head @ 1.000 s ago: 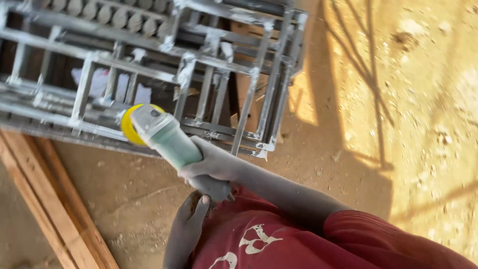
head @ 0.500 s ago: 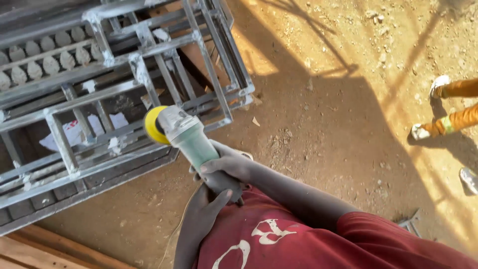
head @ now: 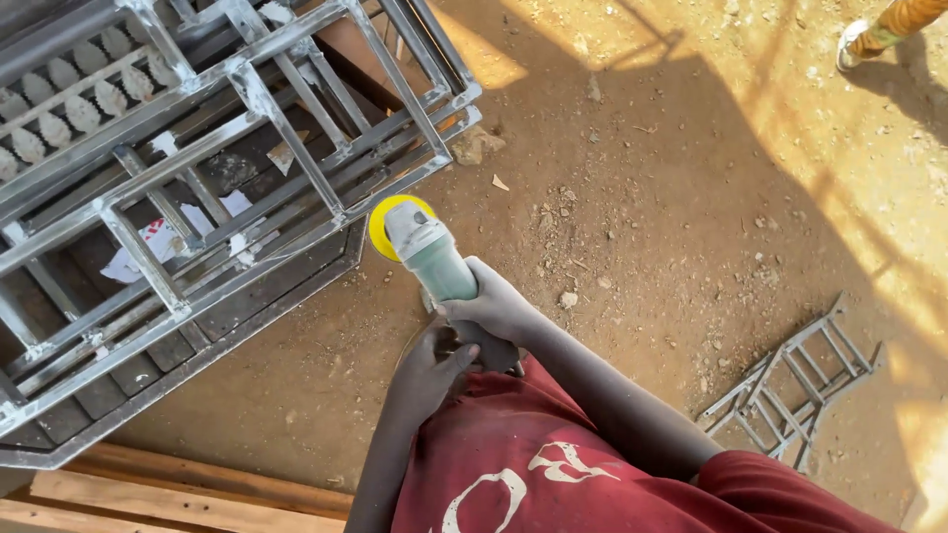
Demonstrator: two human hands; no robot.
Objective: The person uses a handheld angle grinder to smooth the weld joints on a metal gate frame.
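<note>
1. Head view, centre of the frame: the right hand (head: 494, 308) is wrapping its fingers tight around the pale green, cylindrical body of a hand-held angle grinder with a round yellow disc (head: 420, 247). The left hand (head: 432, 367) is curling around the tool's rear end, just below the right.
2. The yellow disc is sitting just left of centre, right beside the lower edge of the stacked grey welded steel frames (head: 227, 188); whether it is touching the metal I cannot tell.
3. Judging from the grip, doing this well is calling for both hands staying closed on the body, the disc being angled shallow to the bar, and the red printed shirt (head: 553, 464) being kept clear of the wheel.
4. Upper left: the frames are filling that quarter, with scraps of white paper (head: 148, 247) lying beneath the bars.
5. Lower left: pale wooden planks (head: 178, 489) are lying on the sandy dirt ground (head: 671, 197) under the stack.
6. Lower right: a small grey metal lattice piece (head: 790, 380) is lying apart on the ground.
7. Upper right: another person's shoe and orange trouser leg (head: 879, 30) are standing well away; loose stones (head: 474, 146) are crowding the frame corner near the disc.
</note>
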